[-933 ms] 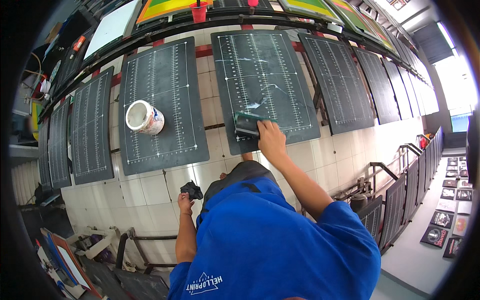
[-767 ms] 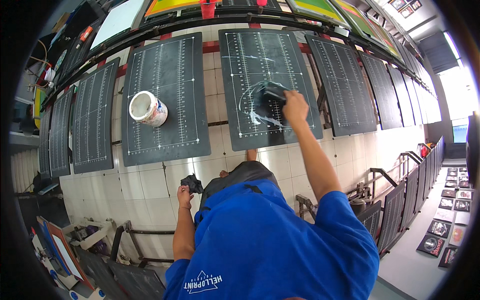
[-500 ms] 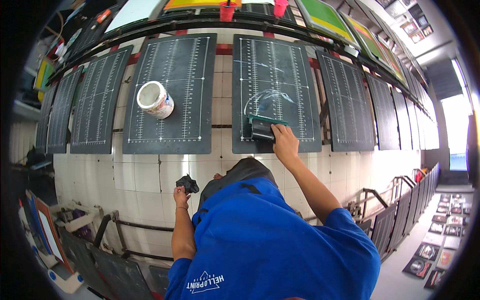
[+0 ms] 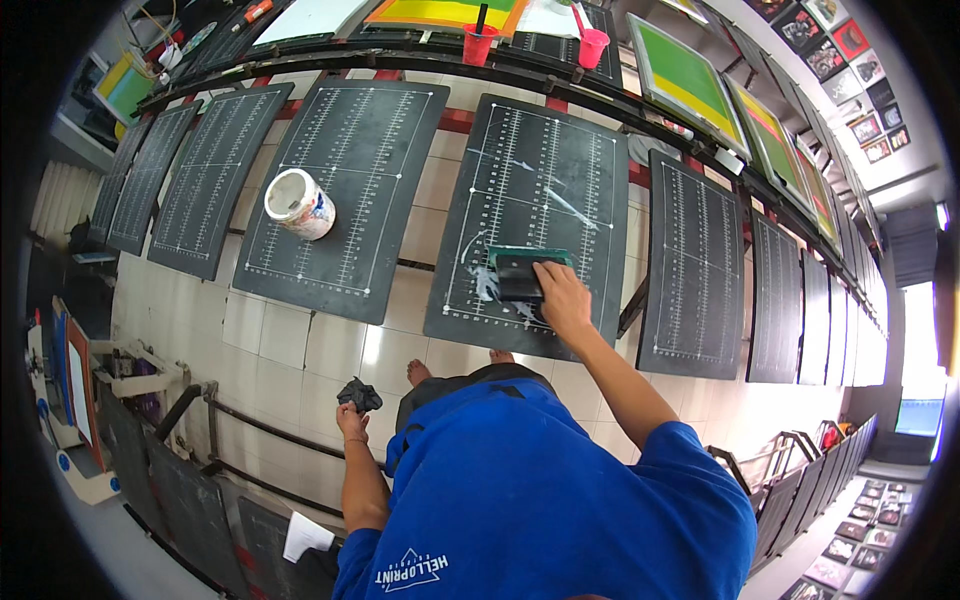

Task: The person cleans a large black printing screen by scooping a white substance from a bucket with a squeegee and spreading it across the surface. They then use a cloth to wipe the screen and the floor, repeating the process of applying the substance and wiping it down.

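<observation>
My right hand (image 4: 566,302) grips a squeegee (image 4: 517,280) with a black handle and a green blade. It rests on the near part of a dark grey printing board (image 4: 480,215) marked with white ruler lines. Whitish wet smears (image 4: 486,284) lie around the squeegee, and a thin white streak (image 4: 574,207) crosses the board farther off. Low at my left side, my left hand (image 4: 352,424) is closed on a crumpled black cloth (image 4: 360,396). A stained white tub (image 4: 312,215) stands on the neighbouring board (image 4: 375,130) to the left.
More ruled boards (image 4: 695,260) line both sides on a dark metal rail (image 4: 420,48). Beyond stand a red cup (image 4: 478,48), a pink cup (image 4: 592,50) and green-yellow framed screens (image 4: 685,75). Tiled floor (image 4: 270,350) lies between the rows; behind my left arm is a white paper (image 4: 305,537).
The view has tilted and shifted. The squeegee has slid across the board's near part; the curved smear behind it is gone, with whitish patches now by its near-left side. My left hand still holds the cloth.
</observation>
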